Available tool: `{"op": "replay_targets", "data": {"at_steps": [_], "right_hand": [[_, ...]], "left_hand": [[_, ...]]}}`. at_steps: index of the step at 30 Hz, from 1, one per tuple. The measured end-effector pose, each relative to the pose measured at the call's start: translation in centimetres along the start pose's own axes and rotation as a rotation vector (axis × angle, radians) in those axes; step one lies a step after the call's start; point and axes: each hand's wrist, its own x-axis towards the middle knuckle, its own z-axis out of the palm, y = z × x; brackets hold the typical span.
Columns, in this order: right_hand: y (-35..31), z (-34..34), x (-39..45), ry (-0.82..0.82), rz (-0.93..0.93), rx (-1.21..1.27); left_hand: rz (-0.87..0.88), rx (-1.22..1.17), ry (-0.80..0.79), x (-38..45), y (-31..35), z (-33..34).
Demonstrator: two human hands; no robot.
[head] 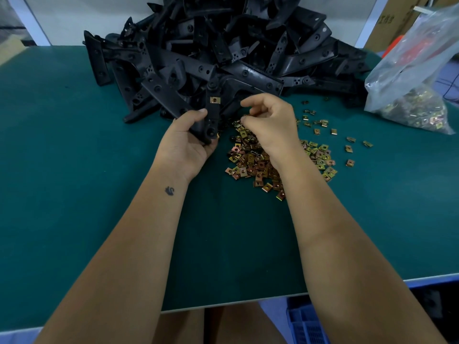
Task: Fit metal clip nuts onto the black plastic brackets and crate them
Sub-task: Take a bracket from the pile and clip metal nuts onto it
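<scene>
My left hand (187, 139) grips a black plastic bracket (212, 117) by its lower end, holding it upright. One brass-coloured clip nut (215, 100) sits on the bracket's upper part. My right hand (272, 122) hovers over the near edge of a loose heap of clip nuts (250, 160) on the green mat, its fingers curled with the tips together. Whether a nut is pinched between them is hidden. A big pile of black brackets (223, 50) fills the back of the table.
A clear plastic bag (417, 78) holding more clip nuts lies at the right. Stray nuts (349, 148) are scattered between the heap and the bag. A blue crate (306, 321) shows below the table's front edge (236, 304). Cardboard boxes (395, 18) stand at the back right.
</scene>
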Motion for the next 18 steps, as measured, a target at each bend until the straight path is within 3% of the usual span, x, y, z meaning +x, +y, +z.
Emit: {"op": "replay_targets", "data": {"at_steps": [7, 18], "right_hand": [[-0.79, 0.36, -0.46, 0.012, 0.048, 0.126], [-0.58, 0.90, -0.39, 0.037, 0.069, 0.069]], "left_hand": [[0.008, 0.020, -0.010, -0.06, -0.02, 0.01], [0.011, 0.018, -0.021, 0.06, -0.06, 0.00]]}}
